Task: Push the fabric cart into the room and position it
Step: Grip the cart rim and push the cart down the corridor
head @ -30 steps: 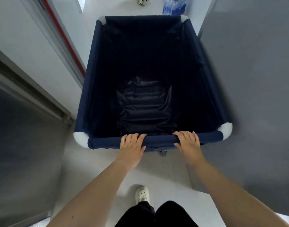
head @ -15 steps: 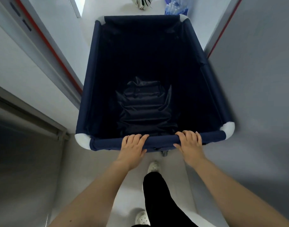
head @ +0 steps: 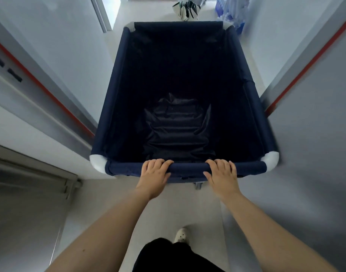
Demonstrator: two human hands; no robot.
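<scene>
Pale, bare floor (head: 168, 209), narrow passage. Grey door frame with a red strip on the left (head: 56, 99), matching frame with red strip on the right (head: 297, 75); white walls beyond both. Navy fabric cart (head: 252, 107) sitting right between the two frames, white corner caps (head: 96, 160) at the rim, far end already past the doorway. Both hands on the near top rail: left hand (head: 153, 176) curled over it left of centre, right hand (head: 222, 174) curled over it right of centre, fingers wrapped on the rail, thumbs underneath. Dark crumpled liner (head: 178, 132) at the cart bottom; interior too dark to read anything else. Wheels hidden, only a bit of metal (head: 197, 185) poking out below the near rail. At top edge, a black-and-white object (head: 185, 8) and a blue-and-clear plastic bundle (head: 231, 10) on the floor, both cut off and blurred, not identifiable. One white shoe (head: 181, 234) and dark trouser leg (head: 168, 256) at bottom, partly out of frame.
</scene>
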